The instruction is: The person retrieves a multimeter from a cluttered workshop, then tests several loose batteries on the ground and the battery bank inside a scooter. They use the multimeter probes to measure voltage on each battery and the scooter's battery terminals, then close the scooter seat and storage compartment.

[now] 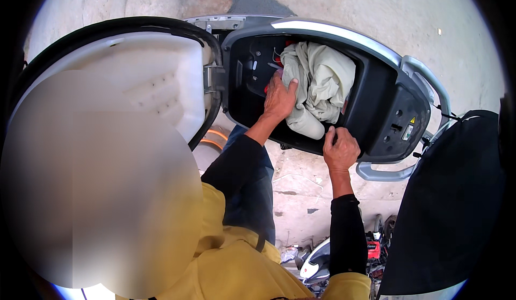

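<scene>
A crumpled pale grey-green cloth (320,80) lies bunched inside the black under-seat storage compartment (371,93) of a scooter. My left hand (279,97) reaches in at the cloth's left side, thumb apart and fingers stretched forward, their tips partly hidden. Small red items (278,58) show beside the cloth near those fingertips. At the near edge, my right hand (341,148) is closed with curled fingers over the compartment's rim, just beside the cloth's lower end. Whether it also pinches some fabric is hidden.
The raised seat (161,80), its pale underside showing, hinges at the compartment's left. A grey grab rail (430,77) curves round the right end, with a large black cover (451,208) beyond. Motorcycle parts (317,262) sit on the concrete floor behind my right forearm.
</scene>
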Motion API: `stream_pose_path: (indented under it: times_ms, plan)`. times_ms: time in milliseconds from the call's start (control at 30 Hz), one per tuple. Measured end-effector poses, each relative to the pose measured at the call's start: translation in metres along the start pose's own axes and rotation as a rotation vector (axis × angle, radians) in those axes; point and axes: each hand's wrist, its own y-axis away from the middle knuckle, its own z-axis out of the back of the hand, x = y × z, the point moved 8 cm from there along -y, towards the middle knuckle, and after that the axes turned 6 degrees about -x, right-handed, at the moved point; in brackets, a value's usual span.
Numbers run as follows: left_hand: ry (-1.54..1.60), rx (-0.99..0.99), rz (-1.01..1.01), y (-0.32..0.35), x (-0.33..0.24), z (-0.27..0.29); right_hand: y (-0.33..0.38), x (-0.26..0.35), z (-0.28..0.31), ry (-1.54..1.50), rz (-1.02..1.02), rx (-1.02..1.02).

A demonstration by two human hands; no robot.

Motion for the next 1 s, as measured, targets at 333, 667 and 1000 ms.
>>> stream_pose_path:
  times_ms: [333,667,1000]
  plan:
    - [0.148,0.118,-1.086,0.19,-0.203,0.097,-0.001,-0.006,-0.003,0.009,-0.016,0.027]
    - [0.282,-0.032,-1.841,0.322,-0.339,0.201,0.013,-0.01,-0.008,-0.047,-0.048,-0.008]
    - [0.385,-0.009,-1.605,0.349,-0.298,0.246,0.013,-0.005,0.006,-0.047,0.006,-0.085]
